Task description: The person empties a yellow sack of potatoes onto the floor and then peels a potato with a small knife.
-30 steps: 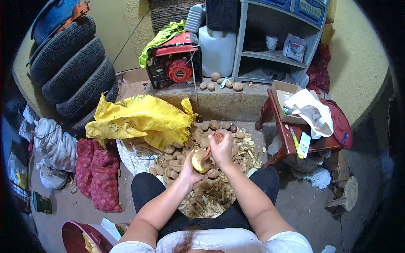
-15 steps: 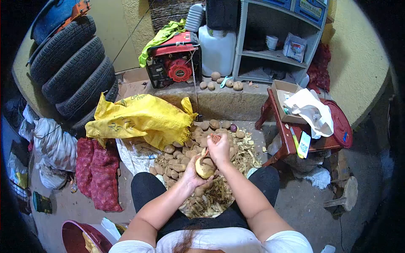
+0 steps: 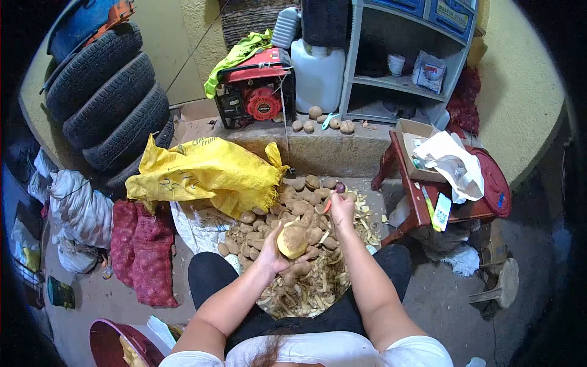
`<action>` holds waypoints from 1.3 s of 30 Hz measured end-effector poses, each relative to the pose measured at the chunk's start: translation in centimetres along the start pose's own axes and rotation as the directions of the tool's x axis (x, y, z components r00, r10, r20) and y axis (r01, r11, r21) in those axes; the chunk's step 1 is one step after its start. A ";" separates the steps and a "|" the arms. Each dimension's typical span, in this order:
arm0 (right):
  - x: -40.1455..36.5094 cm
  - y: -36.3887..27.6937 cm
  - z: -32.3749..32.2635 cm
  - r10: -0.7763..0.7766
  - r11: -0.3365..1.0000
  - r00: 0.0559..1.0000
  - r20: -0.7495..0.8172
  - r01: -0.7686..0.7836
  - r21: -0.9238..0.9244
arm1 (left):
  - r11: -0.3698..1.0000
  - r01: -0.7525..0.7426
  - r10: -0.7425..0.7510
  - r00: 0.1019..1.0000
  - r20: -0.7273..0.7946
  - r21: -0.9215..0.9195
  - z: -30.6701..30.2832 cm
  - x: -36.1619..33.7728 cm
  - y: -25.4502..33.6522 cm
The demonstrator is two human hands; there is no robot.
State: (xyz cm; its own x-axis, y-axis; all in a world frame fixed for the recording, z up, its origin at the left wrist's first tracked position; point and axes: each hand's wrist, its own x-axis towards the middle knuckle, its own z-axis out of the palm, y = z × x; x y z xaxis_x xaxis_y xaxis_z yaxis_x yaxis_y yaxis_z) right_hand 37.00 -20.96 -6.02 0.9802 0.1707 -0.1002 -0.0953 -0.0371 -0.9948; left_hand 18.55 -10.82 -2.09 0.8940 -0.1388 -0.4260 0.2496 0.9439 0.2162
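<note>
My left hand (image 3: 273,252) is wrapped round a partly peeled potato (image 3: 292,240), pale yellow where bare and brown where skin remains. My right hand (image 3: 342,211) is closed on an orange-handled peeler (image 3: 328,206), up and to the right of the potato and apart from it. Under both hands lies a heap of unpeeled potatoes (image 3: 260,235). Long peelings (image 3: 306,300) cover the ground between my knees and beside the heap. A small purple onion (image 3: 339,186) sits at the heap's far edge.
A yellow sack (image 3: 208,174) lies behind the heap on the left, near red mesh bags (image 3: 151,260). To the right stands a red-brown stool (image 3: 416,214) bearing a box and a knife (image 3: 427,200). A maroon tub (image 3: 110,339) is at lower left.
My right hand has moved the peeler away from the potato, to the right. The potato in my left hand has turned and shows more brown skin on top.
</note>
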 end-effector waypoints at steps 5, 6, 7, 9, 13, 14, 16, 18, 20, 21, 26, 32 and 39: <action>-8.1 -5.6 1.0 -0.009 0.962 0.791 0.611 -0.160 0.222 | 0.989 -0.150 0.150 0.984 -0.098 0.014 0.3 1.4 -0.7; -7.9 -5.6 0.9 -0.009 0.962 0.790 0.614 -0.159 0.220 | 0.988 -0.153 0.153 0.983 -0.097 0.011 0.3 1.4 -0.6; -7.5 -5.4 0.7 0.132 0.926 0.747 0.652 -0.328 0.188 | 0.993 -0.115 0.114 0.988 -0.100 -0.004 0.3 1.3 -0.6; -5.8 -4.7 0.3 0.168 0.889 0.797 0.581 -0.377 0.260 | 0.995 -0.087 0.094 0.978 -0.186 0.048 1.5 0.5 -0.8; 0.7 -0.8 -1.6 0.040 0.928 0.979 0.201 -0.111 0.356 | 0.998 -0.063 0.062 0.997 -0.045 -0.010 0.6 0.8 -0.7; 1.4 0.0 -1.7 0.066 0.933 0.986 0.156 -0.117 0.342 | 0.998 -0.063 0.063 0.997 -0.041 -0.007 1.0 0.8 -0.6; -1.9 -2.9 -0.9 -0.026 0.999 1.000 -0.008 0.025 -0.026 | 0.996 -0.079 0.075 0.992 -0.103 -0.038 1.5 0.6 -0.7; -4.6 -3.6 0.5 -0.218 0.967 0.976 0.003 0.217 -0.135 | 0.997 -0.081 0.079 0.990 -0.119 -0.008 1.5 0.7 -0.8; -7.8 -6.8 0.9 -0.293 0.909 0.955 0.053 0.295 -0.296 | 0.996 -0.082 0.085 0.988 -0.132 0.024 1.6 0.8 -1.1; -8.0 -6.7 1.2 -0.292 0.909 0.955 0.053 0.294 -0.295 | 0.996 -0.081 0.084 0.982 -0.169 0.025 1.6 0.9 -1.3; -7.8 -5.9 1.8 -0.526 0.795 0.851 0.014 0.497 -0.346 | 0.999 -0.033 0.036 0.989 -0.141 0.026 0.3 1.0 -1.4; -5.2 -5.5 0.9 -0.220 0.912 0.975 -0.029 0.196 -0.359 | 0.996 0.043 -0.035 0.994 -0.101 0.076 -0.3 0.8 -1.5; 0.0 -0.9 -1.0 -0.190 0.918 0.959 -0.212 0.097 -0.386 | 0.988 0.020 -0.020 1.000 -0.001 0.151 -0.4 0.1 -1.2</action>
State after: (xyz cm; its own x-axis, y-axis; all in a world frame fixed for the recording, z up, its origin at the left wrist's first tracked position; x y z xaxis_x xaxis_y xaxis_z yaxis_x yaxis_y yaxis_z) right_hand 37.30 -21.88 -5.15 0.9945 -0.0375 0.0974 0.0746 -0.3972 -0.9147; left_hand 18.22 -11.86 -2.72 0.8886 -0.1571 -0.4309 0.3202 0.8852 0.3376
